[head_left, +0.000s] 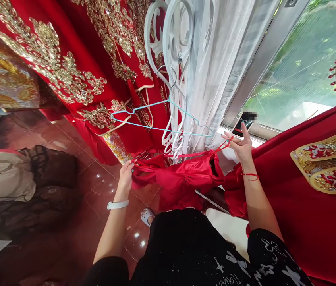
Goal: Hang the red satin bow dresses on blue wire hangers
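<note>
A red satin garment (186, 174) with thin straps hangs between my hands below a light blue wire hanger (162, 119). The hanger hooks on a white ornate metal stand (172, 47). My left hand (126, 174) is closed, gripping the garment's left edge. My right hand (239, 145) pinches the garment's thin red strap near the hanger's right end. That wrist wears a red string, the left a white band.
Red dresses with gold embroidery (75, 59) hang behind the stand. A white curtain (215, 67) and a window are at the right, with a phone (242, 123) on the sill. A red cloth (313, 222) with embroidered pieces lies right. Dark bags (37, 186) sit on the tiled floor.
</note>
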Demonstrator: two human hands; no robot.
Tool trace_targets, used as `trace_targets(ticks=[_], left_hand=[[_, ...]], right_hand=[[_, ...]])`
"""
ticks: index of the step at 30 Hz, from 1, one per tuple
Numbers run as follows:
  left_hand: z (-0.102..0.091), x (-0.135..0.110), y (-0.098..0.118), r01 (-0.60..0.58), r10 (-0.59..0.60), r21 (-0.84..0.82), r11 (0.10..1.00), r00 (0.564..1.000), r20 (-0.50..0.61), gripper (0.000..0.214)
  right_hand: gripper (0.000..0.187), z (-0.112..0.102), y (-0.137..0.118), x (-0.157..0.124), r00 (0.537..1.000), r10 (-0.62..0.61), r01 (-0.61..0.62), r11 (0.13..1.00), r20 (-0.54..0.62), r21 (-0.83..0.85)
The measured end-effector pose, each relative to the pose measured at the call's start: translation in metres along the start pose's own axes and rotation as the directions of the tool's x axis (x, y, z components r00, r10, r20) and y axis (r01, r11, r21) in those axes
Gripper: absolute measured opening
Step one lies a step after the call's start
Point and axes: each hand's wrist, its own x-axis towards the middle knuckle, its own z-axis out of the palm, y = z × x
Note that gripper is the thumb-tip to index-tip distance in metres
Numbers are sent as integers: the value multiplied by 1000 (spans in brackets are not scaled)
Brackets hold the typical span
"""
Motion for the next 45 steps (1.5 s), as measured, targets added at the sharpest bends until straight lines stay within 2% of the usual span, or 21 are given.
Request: trace_targets(ticks=[4, 7, 12, 16, 19, 23, 27, 30, 32, 34, 38, 41, 45], left_hand=[[-2, 1, -3, 66, -66, -55, 996, 998, 18, 28], [-2, 1, -10, 56, -58, -157, 986, 998, -8, 33], [-1, 4, -27, -88, 46, -245, 965, 984, -172, 40], [9, 8, -34, -235, 158, -218, 947, 934, -320, 42], [16, 11, -35, -282, 199, -184, 941, 907, -371, 43], [13, 13, -31, -303, 266, -55, 952, 899, -347, 41], [-5, 10, -22, -360, 391, 160, 919, 880, -268, 38], [-16, 6, -14, -343, 368, 149, 927, 910, -193, 32], [-18, 5, -8, -322, 333, 87, 943, 928, -166, 41], [-16, 5, 3, -328, 328, 27, 944, 931, -161, 61], [-5, 10, 45, -413, 407, -7, 911, 899, -160, 96], [7, 15, 85, -495, 494, 19, 868, 862, -117, 104], [28, 19, 123, -516, 515, 22, 856, 856, 52, 110]], right_hand=[[100, 12, -12, 21, 990, -117, 112, 991, -82, -67], [113, 15, -21, 36, 979, -191, 184, 979, -76, -82], [125, 14, -36, 44, 957, -263, 271, 961, 119, -59], [123, 36, -47, 43, 928, -260, 283, 958, 267, -51], [112, 66, -51, 42, 920, -224, 256, 965, 321, -62], [86, 97, -47, 44, 904, -195, 245, 966, 380, -86], [55, 102, -42, 46, 871, -213, 309, 938, 443, -156], [44, 95, -44, 45, 840, -224, 385, 888, 495, -250], [41, 89, -48, 44, 832, -254, 448, 832, 494, -327], [35, 84, -52, 43, 833, -315, 506, 767, 455, -395], [27, 74, -59, 48, 817, -451, 577, 654, 361, -489], [25, 65, -62, 58, 787, -516, 613, 596, 338, -518], [27, 58, -65, 69, 759, -549, 645, 562, 349, -519]])
